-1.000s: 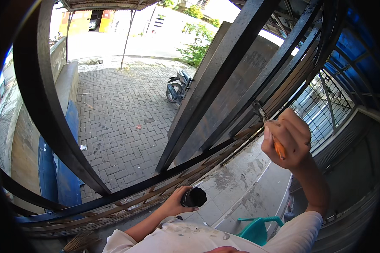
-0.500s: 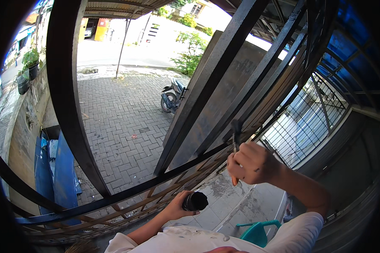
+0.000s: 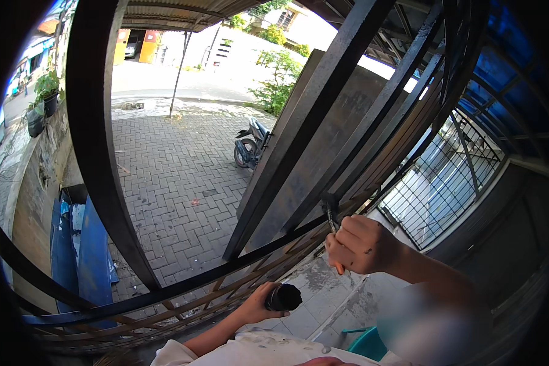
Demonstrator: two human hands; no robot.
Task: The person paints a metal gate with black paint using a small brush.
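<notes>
From lower left to the centre, crossed by a long black metal rail [image 3: 195, 279]; could bump it with the left hand [image 3: 257, 307], if raised carelessly. At lower centre, curled with that hand around a black, open-topped cylindrical container [image 3: 276, 297]; could slip or tip if gripped loosely, spilling any contents onto the pale grey tiled floor [image 3: 305, 321] to the right. Cannot tell how full. Just right of centre, closed with the right hand [image 3: 361, 245] around a slim, dark-bristled brush with an orange handle [image 3: 331, 215]; could drip or smear if overloaded or pressed too hard. Cannot tell whether touching metal at the bristle end.

For the container: turned mouth toward frame right and the camera, with a foreshortened long axis lying roughly left to right. For the brush: pointed bristles-up, slightly toward upper left, with a steep long axis running down to the orange end, slightly toward lower right.
</notes>
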